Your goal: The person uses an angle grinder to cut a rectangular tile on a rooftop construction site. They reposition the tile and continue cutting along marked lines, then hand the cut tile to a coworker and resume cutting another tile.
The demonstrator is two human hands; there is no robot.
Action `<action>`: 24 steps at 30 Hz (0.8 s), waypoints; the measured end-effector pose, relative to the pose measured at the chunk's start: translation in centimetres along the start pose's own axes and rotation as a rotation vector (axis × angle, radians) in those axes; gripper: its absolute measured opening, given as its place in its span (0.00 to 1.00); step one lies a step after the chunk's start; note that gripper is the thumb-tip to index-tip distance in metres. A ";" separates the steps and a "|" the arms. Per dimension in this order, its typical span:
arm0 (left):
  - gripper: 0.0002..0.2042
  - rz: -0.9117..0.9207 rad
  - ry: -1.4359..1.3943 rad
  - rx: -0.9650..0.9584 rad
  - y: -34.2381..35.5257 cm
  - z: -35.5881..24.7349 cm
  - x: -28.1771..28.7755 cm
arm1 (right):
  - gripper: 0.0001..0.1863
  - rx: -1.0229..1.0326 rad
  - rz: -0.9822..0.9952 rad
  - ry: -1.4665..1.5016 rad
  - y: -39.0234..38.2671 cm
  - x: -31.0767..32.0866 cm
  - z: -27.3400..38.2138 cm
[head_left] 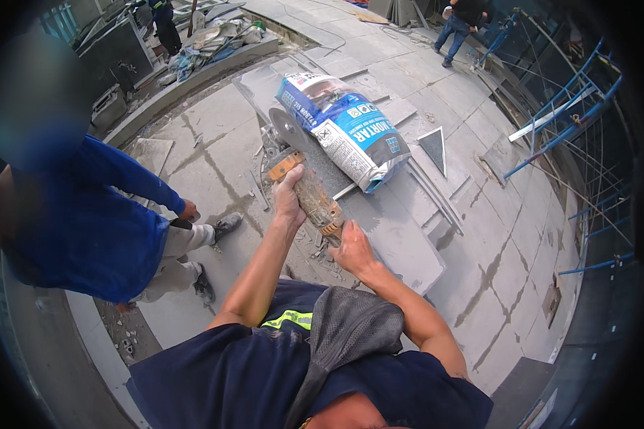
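An orange, dust-covered angle grinder is held out in front of me in both hands. My left hand is wrapped round its front part, close behind the grey cutting disc. Farther back, my right hand grips the rear end of the body. The disc is beside the left edge of a blue and white mortar bag; whether they touch I cannot tell. Under the bag lie grey stone slabs, with broken chips and dust on the ground below the grinder.
A person in a blue top stands close on my left. Blue scaffolding rises at the right. Rubble and sacks lie behind a low kerb at the far left. Another person stands at the back right. Strips and offcuts lie right of the bag.
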State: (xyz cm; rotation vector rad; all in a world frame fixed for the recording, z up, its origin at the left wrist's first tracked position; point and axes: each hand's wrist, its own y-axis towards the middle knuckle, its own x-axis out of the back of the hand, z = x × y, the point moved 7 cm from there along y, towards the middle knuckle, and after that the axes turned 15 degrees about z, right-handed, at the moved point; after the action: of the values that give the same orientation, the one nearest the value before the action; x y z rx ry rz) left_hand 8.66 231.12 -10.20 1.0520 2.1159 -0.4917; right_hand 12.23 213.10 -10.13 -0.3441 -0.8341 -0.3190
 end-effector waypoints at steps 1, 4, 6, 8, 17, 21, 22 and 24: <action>0.21 0.016 -0.017 -0.005 0.1 -0.1 0.0 | 0.28 0.020 -0.010 -0.004 0.0 0.1 0.3; 0.21 0.048 -0.031 -0.004 -0.5 -1.0 0.3 | 0.28 0.043 -0.019 0.009 0.0 -0.4 0.9; 0.22 0.076 -0.054 0.018 -0.7 -1.0 0.7 | 0.30 0.050 0.008 0.010 0.1 -0.8 1.1; 0.23 0.114 -0.095 0.053 -0.9 -1.3 1.6 | 0.35 0.067 0.065 0.002 0.4 -1.4 1.5; 0.24 -0.006 -0.135 -0.030 -4.7 -2.3 3.1 | 0.54 0.244 0.291 0.284 0.6 -0.7 4.0; 0.24 -0.055 -0.135 -0.066 -6.3 -2.5 4.7 | 0.56 0.143 0.417 0.137 -0.8 -1.8 3.5; 0.24 -0.058 -0.125 -0.072 -6.4 -2.6 4.8 | 0.56 0.215 0.357 0.079 -1.7 -1.8 3.3; 0.25 -0.066 -0.105 -0.083 -7.1 -2.8 4.9 | 0.57 0.318 0.290 0.037 -2.3 -1.9 3.1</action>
State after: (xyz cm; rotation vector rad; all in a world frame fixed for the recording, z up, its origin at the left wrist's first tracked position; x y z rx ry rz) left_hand -0.24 231.20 -11.76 0.8929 2.0653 -0.4767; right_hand 7.98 212.58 -9.24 -0.1571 -0.7717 0.0784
